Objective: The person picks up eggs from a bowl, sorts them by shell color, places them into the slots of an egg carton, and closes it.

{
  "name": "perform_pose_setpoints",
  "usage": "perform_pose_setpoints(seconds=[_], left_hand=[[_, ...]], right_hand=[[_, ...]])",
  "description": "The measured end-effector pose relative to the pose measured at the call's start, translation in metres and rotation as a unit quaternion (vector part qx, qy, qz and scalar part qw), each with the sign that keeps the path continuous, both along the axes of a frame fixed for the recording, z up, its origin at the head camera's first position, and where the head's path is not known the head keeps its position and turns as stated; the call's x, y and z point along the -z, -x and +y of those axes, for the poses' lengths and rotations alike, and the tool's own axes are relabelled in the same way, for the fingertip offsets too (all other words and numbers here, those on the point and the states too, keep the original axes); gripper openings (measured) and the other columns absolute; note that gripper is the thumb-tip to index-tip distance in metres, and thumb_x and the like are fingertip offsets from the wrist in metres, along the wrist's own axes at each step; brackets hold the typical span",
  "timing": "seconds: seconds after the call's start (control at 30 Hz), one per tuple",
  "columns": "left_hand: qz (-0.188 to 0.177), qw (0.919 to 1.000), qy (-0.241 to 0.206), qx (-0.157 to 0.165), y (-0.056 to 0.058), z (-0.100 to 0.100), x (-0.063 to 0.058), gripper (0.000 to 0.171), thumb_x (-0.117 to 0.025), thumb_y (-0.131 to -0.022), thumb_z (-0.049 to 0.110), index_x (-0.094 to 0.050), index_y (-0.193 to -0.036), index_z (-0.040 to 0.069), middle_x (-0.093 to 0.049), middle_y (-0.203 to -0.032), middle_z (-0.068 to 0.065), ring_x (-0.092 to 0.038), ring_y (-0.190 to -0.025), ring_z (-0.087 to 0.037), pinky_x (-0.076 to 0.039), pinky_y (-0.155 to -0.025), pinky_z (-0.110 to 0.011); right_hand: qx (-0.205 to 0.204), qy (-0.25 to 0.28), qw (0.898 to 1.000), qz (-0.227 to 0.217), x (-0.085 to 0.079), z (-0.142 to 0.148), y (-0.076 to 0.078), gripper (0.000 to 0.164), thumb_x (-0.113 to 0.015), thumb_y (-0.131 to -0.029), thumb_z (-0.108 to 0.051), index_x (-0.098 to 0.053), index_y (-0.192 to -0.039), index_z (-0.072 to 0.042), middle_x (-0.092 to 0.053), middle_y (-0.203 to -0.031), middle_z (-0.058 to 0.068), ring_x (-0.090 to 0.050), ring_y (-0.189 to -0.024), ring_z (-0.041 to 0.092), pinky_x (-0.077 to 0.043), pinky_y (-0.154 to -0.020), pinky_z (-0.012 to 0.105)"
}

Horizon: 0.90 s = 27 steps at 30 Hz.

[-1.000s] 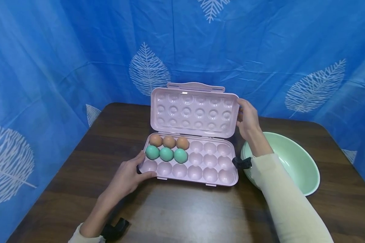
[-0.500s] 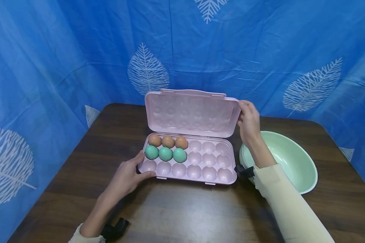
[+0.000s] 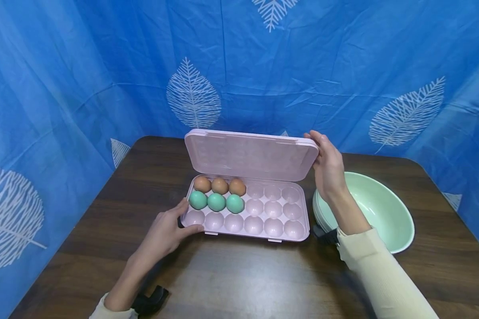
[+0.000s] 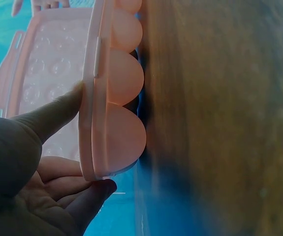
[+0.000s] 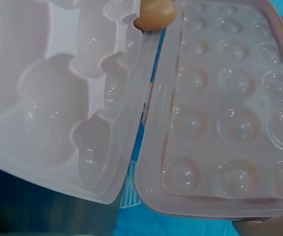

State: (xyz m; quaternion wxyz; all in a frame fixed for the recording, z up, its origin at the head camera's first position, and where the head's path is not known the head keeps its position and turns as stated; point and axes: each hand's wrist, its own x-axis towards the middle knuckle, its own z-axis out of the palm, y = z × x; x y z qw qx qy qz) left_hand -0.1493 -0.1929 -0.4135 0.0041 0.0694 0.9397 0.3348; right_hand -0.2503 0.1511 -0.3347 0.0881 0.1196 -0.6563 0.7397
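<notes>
A pale pink plastic egg box lies on the table with its hinged lid tilted partway up. Three brown eggs fill the left half of its back row, and three green eggs sit in the row before them; its other cups hold nothing. My left hand grips the box's front left corner, thumb on the front rim in the left wrist view. At the lid's upper right corner, my right hand holds the edge; only a bit of a finger shows in the right wrist view.
A light green bowl stands right of the egg box, partly behind my right forearm. The dark wooden table reaches back to a blue curtain with white leaf prints. Black wrist straps sit on both arms.
The lid has swung forward and down from nearly upright, with my right hand moving along at its corner. My left hand, the box and the eggs keep their places.
</notes>
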Motion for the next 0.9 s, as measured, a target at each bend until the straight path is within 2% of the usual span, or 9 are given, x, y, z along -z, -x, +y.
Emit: perform_pose_setpoints(seconds=[0.33,0.5,0.67,0.77,0.9], left_hand=[[0.009,0.9999,-0.004,0.001,0.0,0.0,0.001,0.086,-0.073,-0.072,0.043,-0.038,-0.135,-0.004,-0.033,-0.139,-0.022,-0.035,-0.125,-0.035,-0.034,-0.096,-0.049],[0.0,1.0,-0.001,0.0,0.0,0.0,0.0,0.087,-0.073,-0.073,0.043,-0.036,-0.136,-0.004,-0.032,-0.14,-0.022,-0.034,-0.125,-0.036,-0.034,-0.096,-0.05],[-0.026,0.9995,-0.001,-0.016,0.001,0.001,-0.002,0.104,-0.073,-0.071,0.049,-0.02,-0.142,-0.007,-0.032,-0.14,-0.022,-0.032,-0.127,-0.038,-0.032,-0.097,-0.052],[-0.036,0.999,0.0,-0.028,0.001,0.0,-0.003,0.115,-0.072,-0.07,0.052,-0.007,-0.143,-0.008,-0.031,-0.141,-0.021,-0.03,-0.127,-0.04,-0.029,-0.098,-0.054],[-0.033,0.9991,-0.004,-0.026,0.002,0.0,-0.002,0.115,-0.072,-0.071,0.051,-0.005,-0.142,-0.009,-0.032,-0.141,-0.021,-0.03,-0.127,-0.038,-0.029,-0.098,-0.053]], right_hand=[[-0.041,-0.03,0.998,-0.046,-0.01,0.003,-0.015,0.065,-0.045,-0.095,-0.037,-0.021,-0.145,-0.002,-0.016,-0.151,0.008,-0.009,-0.137,0.018,-0.003,-0.11,0.044],[-0.04,-0.066,0.995,-0.066,-0.013,0.003,-0.026,0.066,-0.047,-0.095,-0.035,-0.019,-0.145,-0.003,-0.014,-0.152,0.007,-0.006,-0.137,0.016,-0.003,-0.109,0.045],[-0.035,-0.105,0.989,-0.099,-0.016,0.004,-0.04,0.065,-0.046,-0.095,-0.037,-0.019,-0.146,-0.007,-0.013,-0.152,0.004,-0.005,-0.137,0.014,-0.005,-0.11,0.041],[-0.042,-0.1,0.987,-0.122,-0.015,0.004,-0.048,0.065,-0.045,-0.096,-0.037,-0.017,-0.146,-0.007,-0.012,-0.152,0.003,-0.003,-0.137,0.013,-0.003,-0.11,0.038],[-0.041,-0.116,0.982,-0.143,-0.011,0.002,-0.058,0.068,-0.047,-0.094,-0.038,-0.016,-0.146,-0.007,-0.011,-0.152,0.004,-0.004,-0.137,0.016,-0.002,-0.11,0.038]])
